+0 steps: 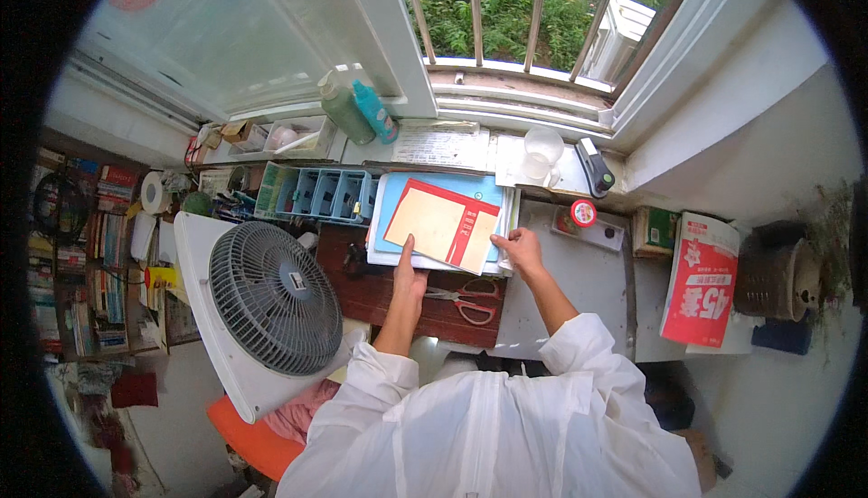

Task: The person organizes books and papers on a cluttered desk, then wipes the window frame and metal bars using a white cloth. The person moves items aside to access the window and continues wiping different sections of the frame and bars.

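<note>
A stack of papers and folders lies before me, with a blue folder (pixel 393 210) near its top and a cream booklet with red bands (pixel 434 220) tilted over it. My left hand (pixel 409 280) grips the near edge of the stack, thumb on top and fingers underneath. At the right side, my right hand (pixel 521 251) pinches the booklet's corner area between thumb and fingers; how much of the stack it holds is hidden. Red-handled scissors (pixel 475 300) lie on the dark red wooden surface (pixel 434 323) just below the stack.
A large grey fan (pixel 277 298) stands at left. Beyond the stack are a blue divided organizer (pixel 332 193), two bottles (pixel 347 110) (pixel 375 113), a clear plastic cup (pixel 542 152) and a stapler (pixel 595 167). At right are a red-lidded jar (pixel 582 213) and a red-and-white book (pixel 700 281).
</note>
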### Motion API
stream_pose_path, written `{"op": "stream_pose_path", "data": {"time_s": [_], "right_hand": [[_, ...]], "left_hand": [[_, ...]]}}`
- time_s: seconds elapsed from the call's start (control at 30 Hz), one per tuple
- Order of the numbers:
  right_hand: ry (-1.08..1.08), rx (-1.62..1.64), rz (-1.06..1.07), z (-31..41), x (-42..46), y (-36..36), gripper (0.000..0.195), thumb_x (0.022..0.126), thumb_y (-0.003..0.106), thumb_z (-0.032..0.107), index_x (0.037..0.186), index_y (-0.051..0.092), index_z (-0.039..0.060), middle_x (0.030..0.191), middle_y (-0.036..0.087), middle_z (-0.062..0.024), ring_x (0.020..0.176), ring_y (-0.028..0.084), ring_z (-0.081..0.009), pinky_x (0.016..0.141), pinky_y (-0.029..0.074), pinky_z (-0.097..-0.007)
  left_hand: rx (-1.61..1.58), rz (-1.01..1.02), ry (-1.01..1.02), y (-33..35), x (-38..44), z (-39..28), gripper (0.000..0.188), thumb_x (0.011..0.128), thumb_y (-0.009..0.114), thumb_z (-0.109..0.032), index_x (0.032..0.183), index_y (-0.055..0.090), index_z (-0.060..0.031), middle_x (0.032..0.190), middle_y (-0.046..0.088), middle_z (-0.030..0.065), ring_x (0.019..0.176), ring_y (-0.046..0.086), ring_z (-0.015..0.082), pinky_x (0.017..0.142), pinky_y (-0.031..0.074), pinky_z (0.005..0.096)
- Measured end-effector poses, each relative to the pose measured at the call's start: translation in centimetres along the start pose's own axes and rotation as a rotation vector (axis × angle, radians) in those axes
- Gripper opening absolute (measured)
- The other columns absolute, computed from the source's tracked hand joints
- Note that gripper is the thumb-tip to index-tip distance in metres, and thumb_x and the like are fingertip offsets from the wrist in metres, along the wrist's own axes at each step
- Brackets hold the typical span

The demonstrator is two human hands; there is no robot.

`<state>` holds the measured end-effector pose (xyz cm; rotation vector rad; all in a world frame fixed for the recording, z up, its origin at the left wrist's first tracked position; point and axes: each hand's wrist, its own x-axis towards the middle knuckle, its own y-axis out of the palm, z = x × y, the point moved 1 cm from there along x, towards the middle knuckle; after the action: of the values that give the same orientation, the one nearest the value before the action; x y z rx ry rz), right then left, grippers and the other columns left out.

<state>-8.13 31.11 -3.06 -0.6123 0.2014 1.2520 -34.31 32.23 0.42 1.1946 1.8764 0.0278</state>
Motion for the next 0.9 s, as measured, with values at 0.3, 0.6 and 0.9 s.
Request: {"op": "stream_pose_path", "data": {"time_s": [0.3, 0.6, 0.9], "right_hand": [[-0.09, -0.089, -0.043, 0.0, -0.5, -0.5, 0.048, 0.079, 0.084, 0.04, 0.094, 0.07, -0.0034, 0.082, 0.072, -0.0116, 0.073, 0.066, -0.0185, 0.069, 0.052, -0.035], [-0.019, 0.029, -0.155, -3.9, -1.7, -3.5, 0.052, 0.096, 0.065, 0.048, 0.101, 0.074, -0.0031, 0.087, 0.074, -0.0126, 0.082, 0.066, -0.0166, 0.078, 0.052, -0.0329], [0.203, 0.493, 0.291, -5.7, -11.0, -11.7, 0.066, 0.106, 0.042, 0.056, 0.135, 0.06, 0.0005, 0.122, 0.067, -0.008, 0.111, 0.058, -0.0173, 0.1, 0.043, -0.0334]], "left_hand": [[-0.028, 0.052, 0.014, -0.6, 1.8, 1.8, 0.07, 0.086, 0.08, -0.033, 0.144, 0.049, -0.0103, 0.143, 0.056, 0.0084, 0.131, 0.052, 0.028, 0.113, 0.041, 0.0484], [-0.077, 0.106, 0.064, -3.5, -5.3, 5.4, 0.07, 0.089, 0.074, -0.036, 0.145, 0.045, -0.0049, 0.141, 0.056, 0.0105, 0.13, 0.053, 0.0278, 0.112, 0.041, 0.0457], [0.121, 0.067, 0.154, -6.2, -14.4, 9.3, 0.07, 0.083, 0.079, -0.023, 0.142, 0.048, -0.0058, 0.135, 0.057, 0.0079, 0.127, 0.054, 0.0265, 0.11, 0.044, 0.0463]]}}
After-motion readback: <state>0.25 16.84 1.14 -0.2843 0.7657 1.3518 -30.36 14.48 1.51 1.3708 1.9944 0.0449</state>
